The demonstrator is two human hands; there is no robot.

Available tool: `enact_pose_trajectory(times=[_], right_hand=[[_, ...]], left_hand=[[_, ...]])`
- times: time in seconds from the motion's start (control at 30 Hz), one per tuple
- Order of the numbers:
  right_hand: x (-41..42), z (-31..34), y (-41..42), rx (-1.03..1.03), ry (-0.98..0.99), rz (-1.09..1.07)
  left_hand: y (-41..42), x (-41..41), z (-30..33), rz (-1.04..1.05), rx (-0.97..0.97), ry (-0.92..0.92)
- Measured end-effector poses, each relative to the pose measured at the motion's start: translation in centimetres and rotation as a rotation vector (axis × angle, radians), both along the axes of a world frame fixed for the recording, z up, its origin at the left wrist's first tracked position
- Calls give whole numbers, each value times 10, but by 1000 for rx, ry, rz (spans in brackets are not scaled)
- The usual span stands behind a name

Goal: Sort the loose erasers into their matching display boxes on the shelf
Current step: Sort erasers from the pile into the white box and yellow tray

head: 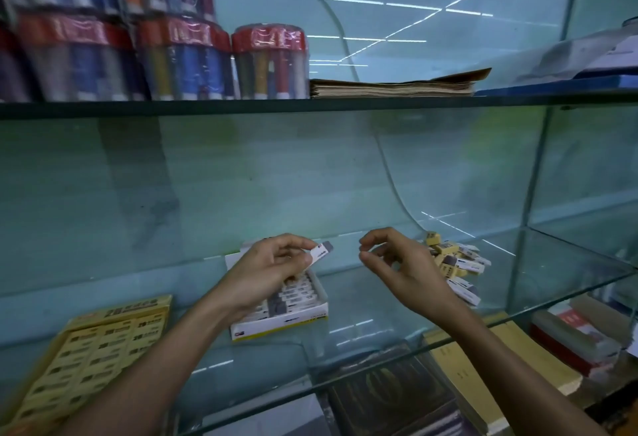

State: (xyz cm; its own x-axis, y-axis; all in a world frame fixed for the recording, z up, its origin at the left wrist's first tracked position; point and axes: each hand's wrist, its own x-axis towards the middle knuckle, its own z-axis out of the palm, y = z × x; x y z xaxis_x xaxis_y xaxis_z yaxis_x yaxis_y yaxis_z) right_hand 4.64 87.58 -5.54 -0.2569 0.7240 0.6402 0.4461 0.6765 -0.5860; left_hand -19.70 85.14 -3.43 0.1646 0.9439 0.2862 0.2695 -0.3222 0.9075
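Nearest us, our left hand (272, 265) pinches a white-sleeved eraser (320, 252) above the white display box (286, 301) on the glass shelf (362, 332). Our right hand (397, 263) hovers loosely curled, holding nothing, beside the loose erasers (459, 263).

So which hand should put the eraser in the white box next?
Probably the left hand. It already pinches a white-sleeved eraser right above the white box of matching ones. The right hand holds nothing, nearer the loose pile.
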Motion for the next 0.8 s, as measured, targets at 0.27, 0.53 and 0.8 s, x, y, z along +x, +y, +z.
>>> enact_pose_trajectory(times=[0.27, 0.53, 0.8], right_hand=[[-26, -7, 17, -71, 36, -23], [-43, -11, 22, -116, 34, -44], [-42, -12, 25, -134, 26, -60]], left_hand=[[-23, -49, 3, 84, 188, 474], [-26, -60, 0, 40, 153, 940], [-17, -61, 6, -16, 52, 1002]])
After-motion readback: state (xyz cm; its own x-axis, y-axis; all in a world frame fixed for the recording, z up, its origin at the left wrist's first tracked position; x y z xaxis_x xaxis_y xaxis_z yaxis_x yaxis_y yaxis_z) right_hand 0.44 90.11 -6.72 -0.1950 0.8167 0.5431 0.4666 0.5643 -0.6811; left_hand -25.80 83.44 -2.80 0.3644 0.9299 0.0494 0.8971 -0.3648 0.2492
